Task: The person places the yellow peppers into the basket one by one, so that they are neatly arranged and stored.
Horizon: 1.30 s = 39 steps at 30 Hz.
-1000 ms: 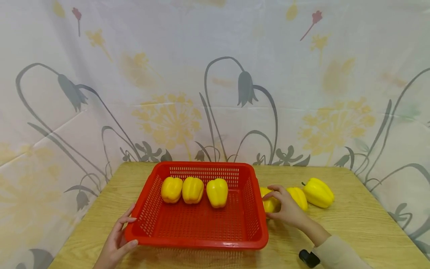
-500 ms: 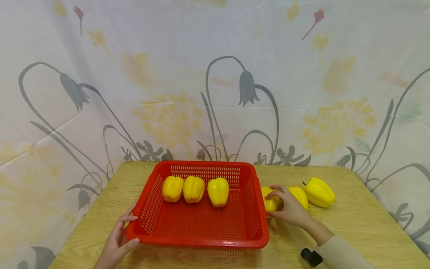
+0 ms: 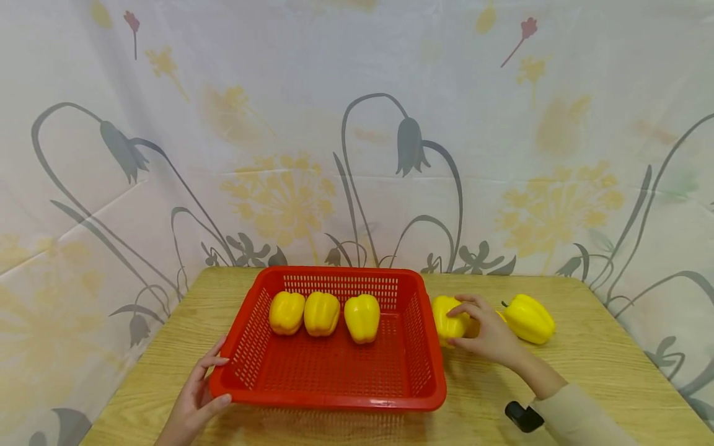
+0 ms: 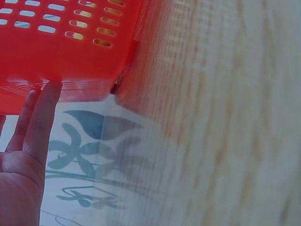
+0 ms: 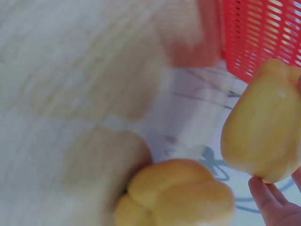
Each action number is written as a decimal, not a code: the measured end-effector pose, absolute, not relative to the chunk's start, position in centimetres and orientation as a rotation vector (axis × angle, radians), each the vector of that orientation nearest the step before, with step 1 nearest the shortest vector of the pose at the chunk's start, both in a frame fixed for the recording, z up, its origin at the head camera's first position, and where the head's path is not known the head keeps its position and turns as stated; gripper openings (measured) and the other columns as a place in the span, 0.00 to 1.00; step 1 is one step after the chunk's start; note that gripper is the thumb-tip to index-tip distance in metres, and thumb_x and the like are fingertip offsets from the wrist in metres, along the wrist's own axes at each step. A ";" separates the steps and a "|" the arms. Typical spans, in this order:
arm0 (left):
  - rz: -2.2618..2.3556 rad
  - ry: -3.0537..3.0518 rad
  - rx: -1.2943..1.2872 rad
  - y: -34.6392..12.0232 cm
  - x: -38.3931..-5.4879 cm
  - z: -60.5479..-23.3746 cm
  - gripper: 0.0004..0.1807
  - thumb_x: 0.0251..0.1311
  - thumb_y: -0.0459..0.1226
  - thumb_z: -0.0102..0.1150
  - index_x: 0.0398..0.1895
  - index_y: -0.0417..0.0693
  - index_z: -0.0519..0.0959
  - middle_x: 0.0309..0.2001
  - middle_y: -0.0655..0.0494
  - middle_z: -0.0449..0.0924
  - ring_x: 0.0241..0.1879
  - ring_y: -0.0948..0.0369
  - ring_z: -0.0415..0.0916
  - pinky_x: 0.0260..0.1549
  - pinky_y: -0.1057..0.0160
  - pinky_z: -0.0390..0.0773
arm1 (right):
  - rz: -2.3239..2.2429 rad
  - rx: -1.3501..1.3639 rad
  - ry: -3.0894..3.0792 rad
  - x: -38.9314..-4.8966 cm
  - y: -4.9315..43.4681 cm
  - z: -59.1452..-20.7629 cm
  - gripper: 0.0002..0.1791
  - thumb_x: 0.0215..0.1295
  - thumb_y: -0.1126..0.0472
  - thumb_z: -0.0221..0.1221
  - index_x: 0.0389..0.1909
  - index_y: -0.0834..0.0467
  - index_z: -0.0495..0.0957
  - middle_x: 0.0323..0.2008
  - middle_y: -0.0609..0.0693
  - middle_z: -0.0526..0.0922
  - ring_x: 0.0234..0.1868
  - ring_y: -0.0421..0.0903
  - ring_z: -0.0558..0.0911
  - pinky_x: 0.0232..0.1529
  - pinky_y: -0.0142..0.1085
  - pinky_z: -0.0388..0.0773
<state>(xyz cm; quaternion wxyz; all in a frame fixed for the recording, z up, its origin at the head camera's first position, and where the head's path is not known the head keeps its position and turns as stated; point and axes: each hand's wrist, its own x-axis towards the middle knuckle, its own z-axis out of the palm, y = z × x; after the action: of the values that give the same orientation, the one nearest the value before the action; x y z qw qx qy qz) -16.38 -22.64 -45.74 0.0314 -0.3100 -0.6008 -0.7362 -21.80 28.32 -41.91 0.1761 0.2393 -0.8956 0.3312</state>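
A red plastic basket (image 3: 334, 401) with slotted walls stands on the table. Its near left corner is held by my left hand (image 3: 192, 399), thumb on the front rim and fingers against the side (image 4: 42, 117). Inside, toward the back, sit three yellow bell peppers (image 3: 321, 314) in a row. Just outside the basket's right wall, my right hand (image 3: 493, 337) grips another yellow bell pepper (image 3: 444, 316) between thumb and fingers; the right wrist view shows this pepper (image 5: 261, 127) raised off the table.
A yellow bell pepper with a green stem (image 3: 530, 319) lies to the right. Another pepper (image 5: 174, 195), mostly hidden behind my right hand in the head view, lies beside it. A flower-patterned cloth (image 3: 357, 204) hangs behind the wooden table (image 3: 602, 371).
My right hand has lifted its bell pepper slightly off the table, uncovering more of it and hiding more of the pepper behind. The left hand and basket have stayed put.
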 end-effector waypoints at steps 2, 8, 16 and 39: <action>-2.264 -1.853 -0.955 -22.7 -16.4 -45.8 0.26 0.56 0.14 0.42 0.58 0.29 0.56 0.71 0.60 0.47 0.61 0.64 0.63 0.43 0.60 0.78 | 0.952 0.679 -2.533 -21.9 28.5 -41.5 0.22 0.39 0.66 0.74 0.38 0.54 0.77 0.53 0.61 0.69 0.51 0.62 0.72 0.45 0.58 0.73; -2.274 -1.825 -0.999 -22.7 -16.6 -45.9 0.26 0.56 0.13 0.42 0.58 0.30 0.56 0.71 0.59 0.46 0.61 0.63 0.63 0.44 0.60 0.78 | 0.982 0.674 -2.516 -22.0 28.7 -40.0 0.22 0.40 0.66 0.74 0.38 0.55 0.77 0.54 0.62 0.69 0.51 0.64 0.71 0.45 0.59 0.73; -2.280 -1.821 -0.990 -22.6 -16.5 -46.0 0.25 0.56 0.13 0.42 0.58 0.29 0.56 0.71 0.59 0.46 0.61 0.63 0.64 0.43 0.60 0.78 | 0.925 0.690 -2.507 -21.8 28.6 -38.3 0.21 0.41 0.64 0.74 0.39 0.53 0.78 0.54 0.60 0.70 0.52 0.63 0.71 0.48 0.60 0.68; -2.320 -1.789 -1.021 -22.6 -16.5 -45.8 0.26 0.56 0.13 0.41 0.59 0.30 0.56 0.71 0.61 0.46 0.62 0.64 0.62 0.44 0.60 0.77 | 1.012 0.723 -2.494 -22.4 26.6 -34.5 0.19 0.46 0.62 0.72 0.40 0.57 0.78 0.56 0.59 0.68 0.56 0.61 0.68 0.45 0.56 0.75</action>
<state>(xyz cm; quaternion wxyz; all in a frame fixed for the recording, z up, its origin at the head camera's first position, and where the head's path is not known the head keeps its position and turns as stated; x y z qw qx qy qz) -16.47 -22.64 -45.79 0.0196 -0.3290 -0.5765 -0.7477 -22.38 26.63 -34.53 0.1765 0.2553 -0.8809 0.3574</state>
